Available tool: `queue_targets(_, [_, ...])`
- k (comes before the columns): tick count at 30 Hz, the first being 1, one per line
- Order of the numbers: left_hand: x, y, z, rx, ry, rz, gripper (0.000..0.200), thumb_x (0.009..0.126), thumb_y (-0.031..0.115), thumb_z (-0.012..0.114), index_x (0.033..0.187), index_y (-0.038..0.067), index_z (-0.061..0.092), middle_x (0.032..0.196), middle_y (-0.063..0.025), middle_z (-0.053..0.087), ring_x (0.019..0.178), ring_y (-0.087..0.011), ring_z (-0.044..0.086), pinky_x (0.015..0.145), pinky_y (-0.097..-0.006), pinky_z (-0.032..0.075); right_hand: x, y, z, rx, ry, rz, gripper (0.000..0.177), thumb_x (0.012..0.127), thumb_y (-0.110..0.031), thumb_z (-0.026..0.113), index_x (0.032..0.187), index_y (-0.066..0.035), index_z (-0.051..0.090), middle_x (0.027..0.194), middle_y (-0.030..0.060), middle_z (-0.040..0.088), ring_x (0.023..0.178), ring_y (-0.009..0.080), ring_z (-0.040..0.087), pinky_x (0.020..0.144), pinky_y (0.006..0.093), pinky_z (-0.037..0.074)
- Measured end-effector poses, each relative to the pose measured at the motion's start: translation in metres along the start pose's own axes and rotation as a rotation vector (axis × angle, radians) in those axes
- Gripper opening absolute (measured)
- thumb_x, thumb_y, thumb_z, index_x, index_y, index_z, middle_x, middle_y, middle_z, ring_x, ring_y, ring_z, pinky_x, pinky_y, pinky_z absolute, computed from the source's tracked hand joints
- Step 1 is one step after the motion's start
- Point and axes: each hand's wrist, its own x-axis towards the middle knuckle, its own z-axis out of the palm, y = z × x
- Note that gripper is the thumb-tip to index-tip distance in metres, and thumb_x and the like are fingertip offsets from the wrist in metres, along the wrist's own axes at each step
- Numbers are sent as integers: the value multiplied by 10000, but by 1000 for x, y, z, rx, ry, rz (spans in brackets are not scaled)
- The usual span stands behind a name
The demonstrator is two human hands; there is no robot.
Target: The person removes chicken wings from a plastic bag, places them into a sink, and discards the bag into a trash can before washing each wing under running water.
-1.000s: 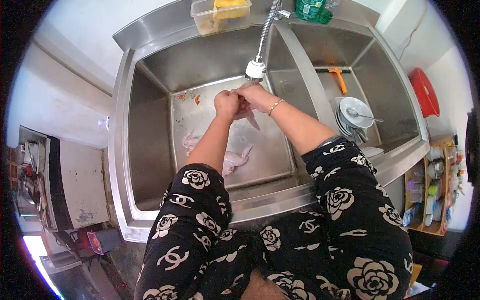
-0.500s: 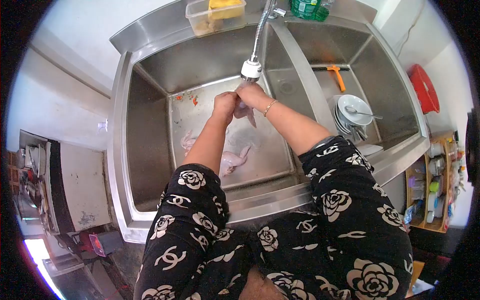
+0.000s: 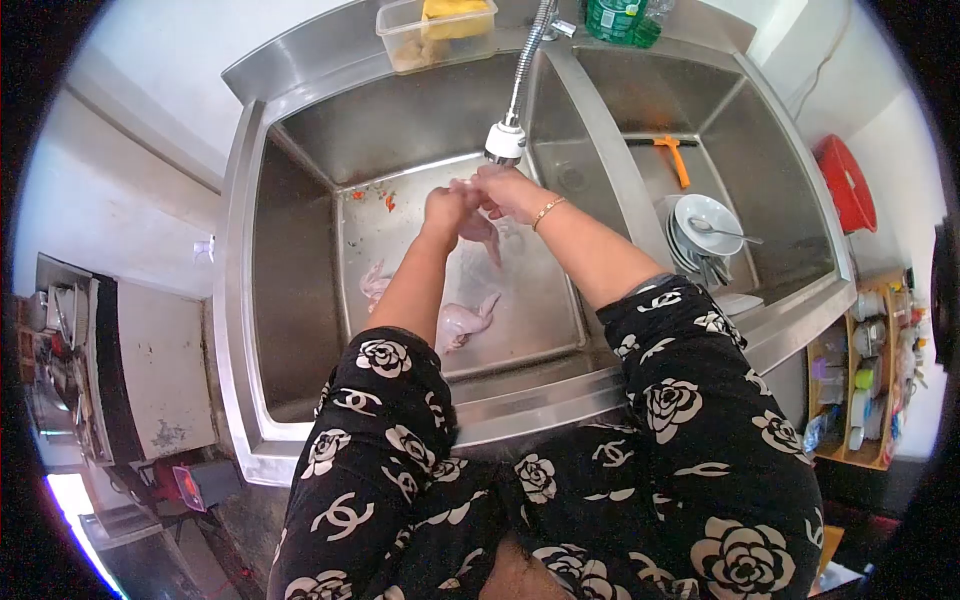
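Observation:
Under the white tap head, both of my hands are at a pale, pinkish piece of raw poultry. My left hand is closed around its upper part, and the piece hangs down to the right of that hand. My right hand, with a bracelet at the wrist, has its fingers bent against the top of the same piece. My hands hide much of it. Lower on the basin floor lies another raw poultry piece, its thin end sticking up to the right. A further pale piece shows partly beside my left forearm.
Orange scraps lie at the left of the basin floor. The right basin holds stacked bowls with a spoon and an orange-handled squeegee. A clear plastic tub and a green bottle stand on the back ledge.
My right hand has shifted slightly and its fingers have loosened a little. The held poultry piece has swung lower and to the left, showing more of itself below my hands.

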Motion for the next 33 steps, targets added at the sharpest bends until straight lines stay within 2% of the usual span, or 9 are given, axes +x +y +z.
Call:
queue_targets(3, [7, -7, -3, -340, 41, -50, 291, 897, 175, 385, 993, -76, 496, 922, -137, 565, 773, -222, 570, 630, -343, 466, -17, -22, 0, -172, -201, 94, 302, 774, -295, 523, 694, -9, 579, 704, 140, 585, 727, 169, 580, 635, 343, 472])
queue_targets(6, [6, 4, 7, -600, 102, -114, 278, 908, 171, 363, 994, -65, 484, 945, -131, 545, 786, -212, 559, 619, -347, 467, -36, -39, 12, -832, -264, 91, 273, 792, -254, 484, 807, -2, 586, 784, 166, 589, 761, 241, 580, 685, 358, 461])
queue_targets(7, [4, 10, 9, -679, 113, -136, 271, 907, 170, 364, 991, -60, 480, 952, -128, 537, 786, -208, 554, 614, -347, 467, -37, -31, 14, -938, -283, -80, 265, 766, -198, 494, 884, 24, 578, 859, 201, 597, 813, 328, 580, 730, 361, 451])
queue_targets(10, [21, -1, 3, -839, 126, -129, 226, 883, 172, 416, 934, -30, 503, 834, -109, 551, 649, -201, 538, 542, -343, 452, -24, 1, 14, -931, -112, -286, 241, 740, -157, 505, 864, 32, 588, 890, 222, 600, 873, 347, 576, 770, 373, 440])
queue_targets(16, [6, 2, 7, -352, 32, -153, 208, 741, 150, 610, 783, -42, 541, 619, -100, 541, 467, -204, 489, 444, -342, 418, -31, 6, 23, -865, 34, -414, 188, 748, -100, 494, 845, 25, 595, 891, 230, 593, 855, 356, 578, 737, 405, 461])
queue_targets(17, [-8, 14, 10, -88, 254, -98, 248, 703, 134, 650, 756, -87, 552, 688, -160, 581, 564, -221, 572, 444, -350, 431, -45, -2, 24, -921, 44, -461, 182, 750, -98, 492, 844, 16, 599, 891, 229, 593, 856, 355, 578, 732, 407, 463])
queue_targets(20, [-8, 5, -1, 250, 436, 25, 286, 709, 156, 653, 756, -112, 566, 754, -208, 602, 623, -249, 616, 443, -360, 450, -48, -7, 34, -1040, 52, -323, 209, 737, -151, 529, 891, -26, 593, 904, 221, 591, 821, 355, 585, 734, 410, 465])
queue_targets(26, [-9, 19, -7, 345, 156, 61, 484, 874, 372, 390, 764, -59, 581, 605, -162, 575, 459, -233, 557, 392, -340, 429, -55, -30, 21, -1094, 20, -319, 553, 649, -255, 649, 1130, -71, 450, 990, 209, 565, 783, 297, 602, 634, 374, 501])
queue_targets(33, [-13, 14, -21, -273, 30, -147, 393, 867, 409, 441, 728, 51, 524, 534, -20, 421, 400, -118, 372, 360, -257, 304, -55, -47, 14, 98, -211, 134, 232, 809, -149, 540, 973, 13, 516, 740, 116, 554, 580, 223, 562, 454, 375, 483])
